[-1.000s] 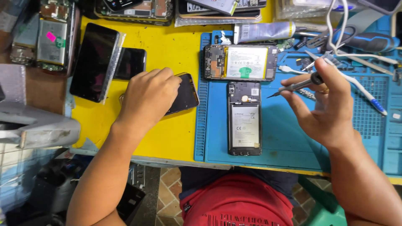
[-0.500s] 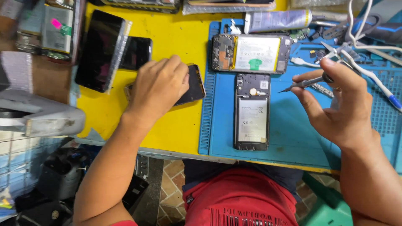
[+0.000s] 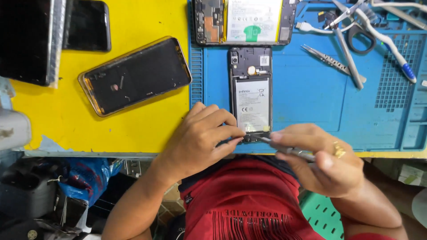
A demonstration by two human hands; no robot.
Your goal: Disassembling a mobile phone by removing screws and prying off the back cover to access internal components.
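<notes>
Head view, closer in than half a second back. Opened phone (image 3: 251, 91) lying upright on the blue mat (image 3: 307, 102), back cover off, battery exposed, lower end at the near edge of the table (image 3: 89, 133). Left hand (image 3: 200, 138) now off the dark back cover (image 3: 135, 75) and brought across to the phone's bottom-left corner, fingers curled together, fingertips touching the lower edge. Right hand (image 3: 320, 162) moved in from the right side of the mat to the same lower edge, fingers clamped on tweezers (image 3: 284, 149), tip touching the phone's bottom end just beside the left fingertips. Gold ring on one right finger.

Dark back cover left bare on the yellow surface, tilted, well apart from both hands. Second opened phone (image 3: 244, 21) lying crosswise above the first, just beside its top end. Spare tweezers (image 3: 331, 62) and a white cable (image 3: 391, 49) lying on the mat to the upper right. Two dark screens (image 3: 86, 24) at the upper left. Red shirt (image 3: 242, 204) below the table edge.
</notes>
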